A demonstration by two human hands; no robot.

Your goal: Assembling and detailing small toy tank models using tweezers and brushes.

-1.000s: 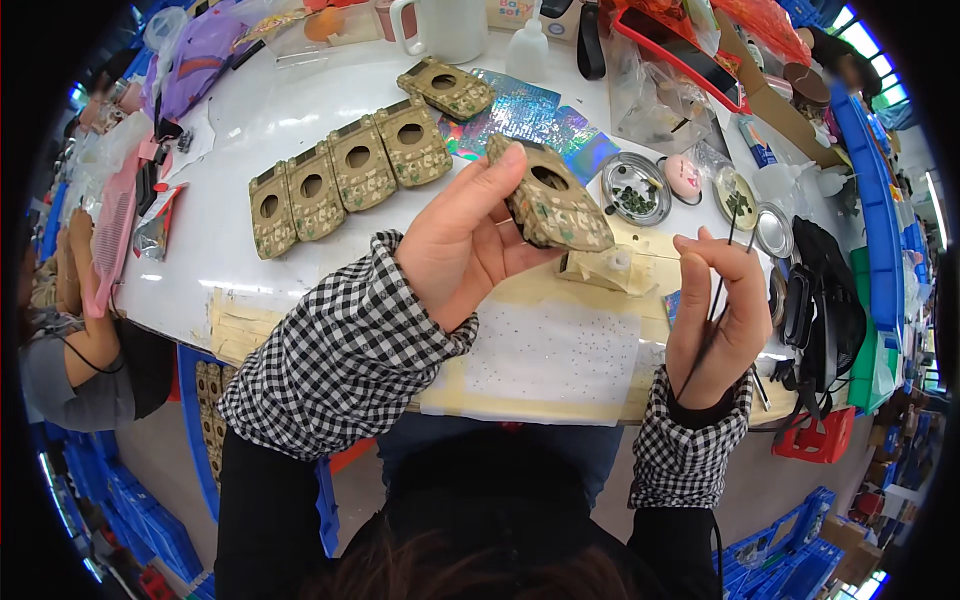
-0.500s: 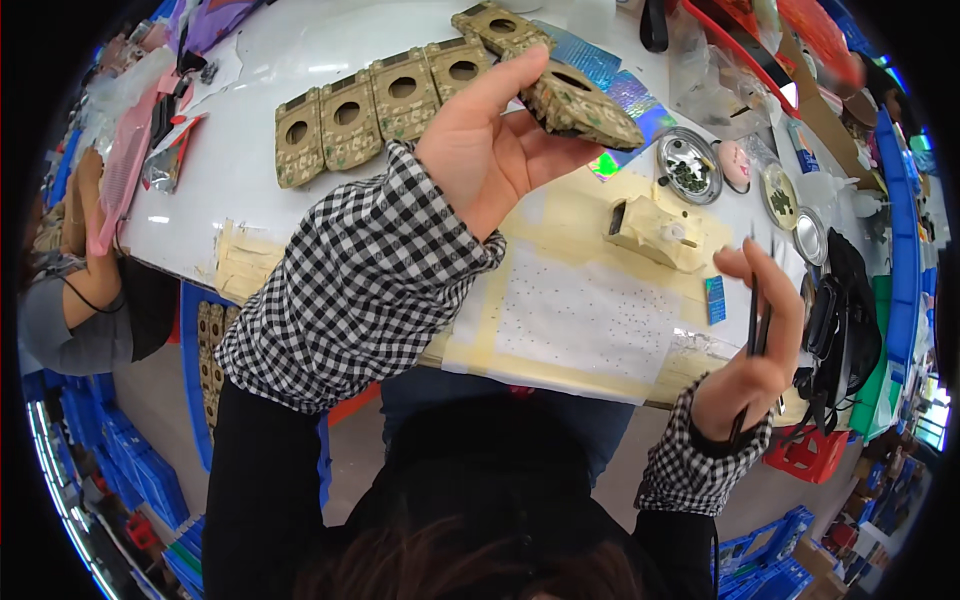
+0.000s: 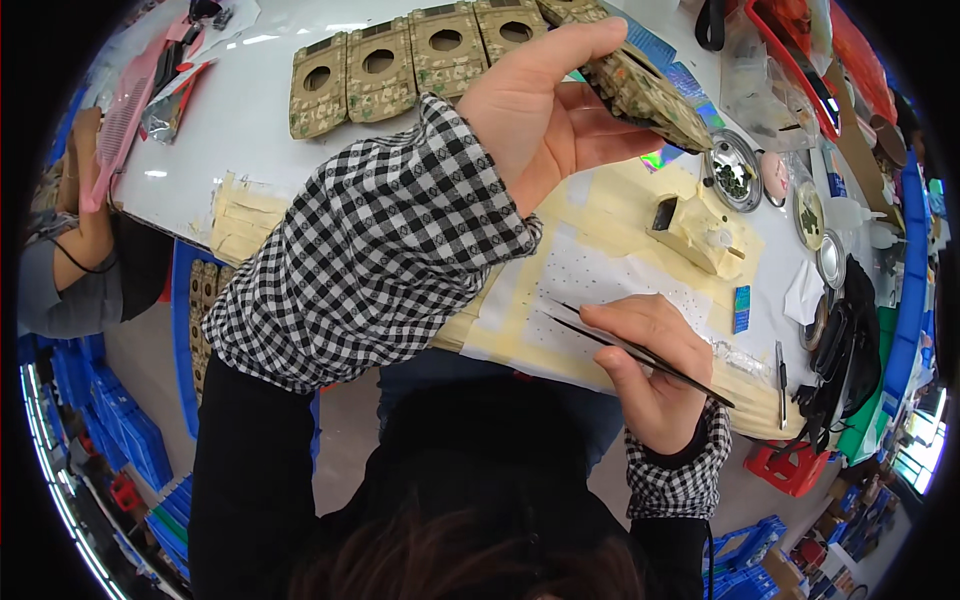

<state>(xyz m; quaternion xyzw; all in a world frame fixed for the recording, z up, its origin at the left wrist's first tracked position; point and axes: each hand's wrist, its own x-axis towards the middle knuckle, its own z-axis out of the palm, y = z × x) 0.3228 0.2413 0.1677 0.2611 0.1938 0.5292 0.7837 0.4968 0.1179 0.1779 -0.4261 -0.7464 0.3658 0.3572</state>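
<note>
My left hand is raised over the table and grips a camouflage-patterned model tank hull, tilted, between thumb and fingers. My right hand is closed on a pair of dark tweezers. The tips point left, slightly apart, just over a white sheet dotted with many tiny dark specks. Whether anything is between the tips is too small to tell. Behind the sheet sits a block wrapped in cream tape. Several similar hulls, each with a round hole, stand in a row at the far left.
Round metal tins with small green parts stand at the right, near a pink oval object. A slim knife-like tool lies at the right edge. A pink comb-like item and another person's arm are at the left.
My right hand has come left and turned, bringing the tweezers from upright at the right to low over the sheet. My left hand still holds the hull; the view has shifted slightly.
</note>
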